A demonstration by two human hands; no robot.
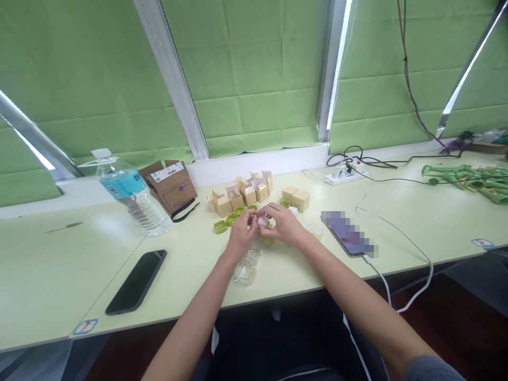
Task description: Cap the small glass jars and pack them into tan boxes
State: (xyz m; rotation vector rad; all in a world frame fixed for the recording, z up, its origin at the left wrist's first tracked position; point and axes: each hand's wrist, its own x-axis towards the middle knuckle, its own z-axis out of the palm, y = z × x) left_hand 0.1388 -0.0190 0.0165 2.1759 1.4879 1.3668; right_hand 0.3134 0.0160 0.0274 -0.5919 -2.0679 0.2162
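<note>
Between my two hands, above the middle of the table, is a small whitish rounded piece [262, 221]; its exact kind I cannot make out. My left hand [243, 231] pinches it from the left, and my right hand [283, 225] grips it from the right with thumb and fingers. Small green square cups [220, 227] lie in a row just beyond my left hand. Below the hands sit clear plastic containers [245, 272], and another clear container [315, 230] is right of my right hand. Something yellow under my hands is partly hidden.
Open small cardboard boxes [235, 197] stand at the back, with closed ones [300, 200] to their right. A large water bottle [135, 193] and a brown carton [172, 185] are at left. Phones lie at left [136, 282] and right [349, 234], the latter cabled. A power strip [346, 173] lies behind.
</note>
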